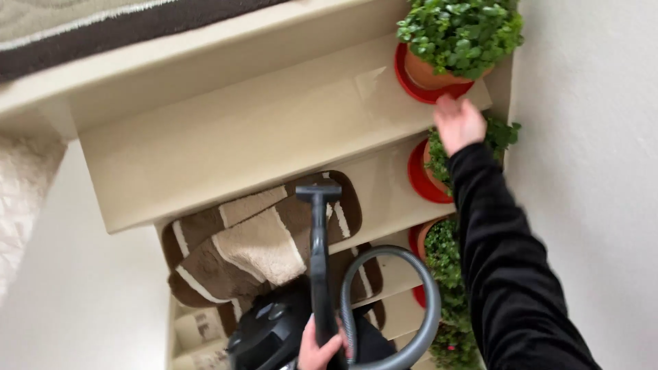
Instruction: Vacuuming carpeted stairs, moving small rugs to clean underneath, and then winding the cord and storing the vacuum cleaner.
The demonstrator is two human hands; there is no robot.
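I see cream stairs (226, 137), brown striped mats (253, 247), white wall (589, 171), left hand (319, 349) fingers grasping vacuum wand (319, 260), right hand (458, 123) fingers released beside red saucer (411, 85) of potted plant (459, 31)

Cream stairs (226, 137) carry potted plants (456, 34), brown mats (253, 247).

Right arm's stretched way out in a black sleeve, right hand (458, 123) up at the far end, fingers loosely curled, not gripping anything. Left hand (319, 351) sits low at the bottom edge of view, fingers wrapped tight in a closed grip.
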